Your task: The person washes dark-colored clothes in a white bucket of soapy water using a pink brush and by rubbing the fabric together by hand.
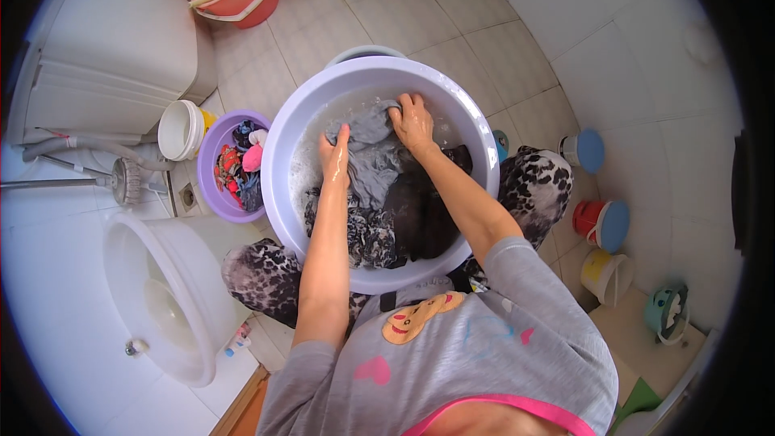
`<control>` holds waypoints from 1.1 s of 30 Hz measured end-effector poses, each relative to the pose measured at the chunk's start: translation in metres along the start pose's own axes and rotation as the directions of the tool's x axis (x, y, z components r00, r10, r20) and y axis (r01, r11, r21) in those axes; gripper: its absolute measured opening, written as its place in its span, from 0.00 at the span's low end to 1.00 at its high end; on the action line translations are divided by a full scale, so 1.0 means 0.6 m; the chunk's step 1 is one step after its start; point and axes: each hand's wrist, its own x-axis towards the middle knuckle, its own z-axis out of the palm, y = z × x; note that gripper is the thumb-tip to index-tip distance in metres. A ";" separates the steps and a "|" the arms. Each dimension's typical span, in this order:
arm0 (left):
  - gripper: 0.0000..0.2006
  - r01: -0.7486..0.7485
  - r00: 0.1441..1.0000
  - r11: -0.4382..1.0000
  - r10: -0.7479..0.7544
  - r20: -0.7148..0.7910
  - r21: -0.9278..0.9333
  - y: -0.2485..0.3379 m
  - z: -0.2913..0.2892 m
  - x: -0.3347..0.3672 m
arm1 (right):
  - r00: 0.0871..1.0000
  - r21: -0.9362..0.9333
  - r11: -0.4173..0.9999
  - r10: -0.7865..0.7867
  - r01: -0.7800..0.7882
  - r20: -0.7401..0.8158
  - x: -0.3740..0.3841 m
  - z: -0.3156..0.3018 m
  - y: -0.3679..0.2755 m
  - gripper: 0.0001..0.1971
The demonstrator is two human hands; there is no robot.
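A large pale lavender basin (277,153) full of soapy water stands between my knees. Wet grey cloth (375,169) lies bunched in it, partly above the water. My left hand (335,153) grips the cloth's left side, its thumb pointing away from me. At the far right of the cloth, my right hand (412,123) has its fingers curled over a fold. Nearer to me, black-and-white patterned cloth (367,234) and dark brown or black cloth (420,214) soak in the water, the latter partly behind my right forearm.
Left of the basin stands a purple tub (208,165) with colourful clothes (230,173), beside a white bucket (182,131). A big whitish tub (202,291) is at the lower left. A red bucket (262,4) stands far left. Several small buckets, one with a blue lid (592,151), line the right wall.
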 end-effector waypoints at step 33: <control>0.20 0.549 0.836 0.793 -0.526 0.157 -0.266 0.066 0.040 -0.061 | 0.978 0.043 0.982 -0.186 0.183 0.094 0.033 -0.019 -0.036 0.13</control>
